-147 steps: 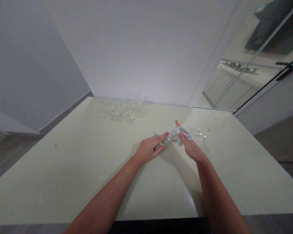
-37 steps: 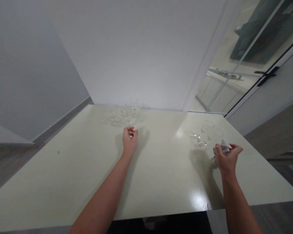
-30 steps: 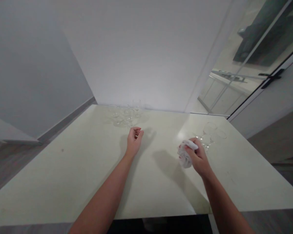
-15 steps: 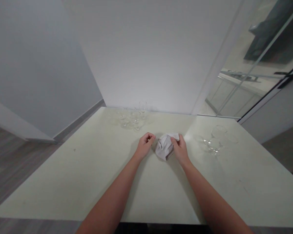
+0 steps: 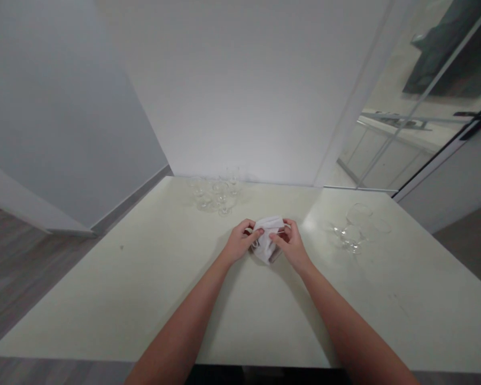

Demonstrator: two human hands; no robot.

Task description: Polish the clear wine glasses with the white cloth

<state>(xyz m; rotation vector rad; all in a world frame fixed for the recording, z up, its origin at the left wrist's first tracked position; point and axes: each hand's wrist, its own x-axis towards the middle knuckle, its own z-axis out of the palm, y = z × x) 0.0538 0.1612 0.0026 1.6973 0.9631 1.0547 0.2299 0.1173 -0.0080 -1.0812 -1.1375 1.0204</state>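
Both my hands meet over the middle of the pale table (image 5: 104, 299), closed on a crumpled white cloth (image 5: 266, 241). My left hand (image 5: 240, 243) pinches the cloth's left side with thumb and fingers. My right hand (image 5: 291, 246) grips its right side, fingers curled over the top. I cannot tell whether anything is wrapped inside the cloth.
Several clear stemmed glasses (image 5: 216, 191) stand grouped at the table's far edge by the white wall. Two or three more glasses (image 5: 355, 230) sit at the right, at least one lying on its side. A glass partition and a dark-handled door are at the right.
My right hand brought the cloth from the glasses at the right to the table's middle. My left hand drew back from the far glasses and now also grips the cloth.
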